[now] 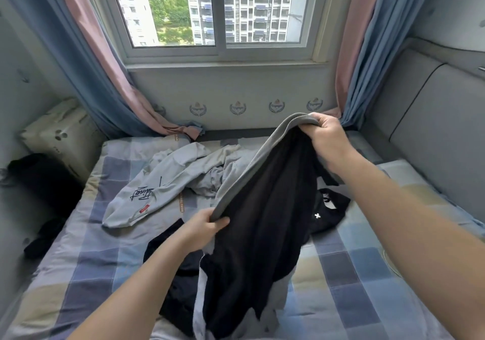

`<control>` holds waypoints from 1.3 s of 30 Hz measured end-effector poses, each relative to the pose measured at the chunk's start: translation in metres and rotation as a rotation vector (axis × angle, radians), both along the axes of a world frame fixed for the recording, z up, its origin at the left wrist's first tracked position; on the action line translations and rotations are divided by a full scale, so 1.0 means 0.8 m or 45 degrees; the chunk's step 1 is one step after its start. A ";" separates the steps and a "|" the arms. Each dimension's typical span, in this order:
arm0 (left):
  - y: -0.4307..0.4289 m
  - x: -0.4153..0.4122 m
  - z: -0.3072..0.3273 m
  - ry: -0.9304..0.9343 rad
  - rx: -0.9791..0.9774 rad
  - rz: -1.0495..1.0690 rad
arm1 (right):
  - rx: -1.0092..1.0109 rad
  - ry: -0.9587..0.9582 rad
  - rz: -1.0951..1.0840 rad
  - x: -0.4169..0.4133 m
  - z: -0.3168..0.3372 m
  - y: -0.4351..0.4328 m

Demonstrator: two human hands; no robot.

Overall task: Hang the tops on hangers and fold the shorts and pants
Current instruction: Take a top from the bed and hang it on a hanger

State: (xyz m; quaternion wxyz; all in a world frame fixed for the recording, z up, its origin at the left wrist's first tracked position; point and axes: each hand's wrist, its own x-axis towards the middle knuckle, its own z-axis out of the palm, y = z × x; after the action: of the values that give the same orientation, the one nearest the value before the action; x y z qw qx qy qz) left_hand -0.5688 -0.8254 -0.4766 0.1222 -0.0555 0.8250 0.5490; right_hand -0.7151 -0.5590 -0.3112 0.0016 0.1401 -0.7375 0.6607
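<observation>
Both hands are clamped on one black garment (262, 221), each gripping its grey band (249, 166) with fingers curled over the edge. The left hand (207, 225) holds the low, near end of the band, with the forearm coming up from the bottom left. The right hand (326, 136) holds the far end higher up, arm stretched well forward, so the band runs on a slant between them. The garment's body hangs from the band, and its lower part rests bunched on the checked bed (354, 287).

A light grey top (162, 182) with a script print lies crumpled behind the left hand, toward the window (217, 11). A black top with a small white cross (329, 212) lies just right of the held garment, under the right forearm. Another dark piece (178, 287) lies beneath the left forearm.

Bare sheet shows at the near right and the near left of the bed. A padded panel (433, 142) bounds the right edge, the wall under the window closes the far edge, and a pillow (60, 134) stands at the far left corner.
</observation>
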 end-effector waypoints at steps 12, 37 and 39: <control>0.058 -0.020 0.149 0.756 -0.375 -0.052 | 0.948 -0.093 0.855 0.077 -0.068 -0.046; 0.078 -0.021 0.129 -0.040 0.512 0.560 | 0.489 -0.312 0.664 0.101 -0.116 -0.018; 0.089 -0.021 0.143 -0.013 0.631 0.537 | 0.484 -0.468 0.708 0.120 -0.139 -0.015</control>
State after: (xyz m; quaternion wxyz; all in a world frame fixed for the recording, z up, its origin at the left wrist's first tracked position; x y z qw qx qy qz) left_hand -0.5853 -0.7542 -0.3621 0.0198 -0.1965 0.6360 0.7460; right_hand -0.6188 -0.5708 -0.4226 -0.3358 0.2117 -0.7686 0.5016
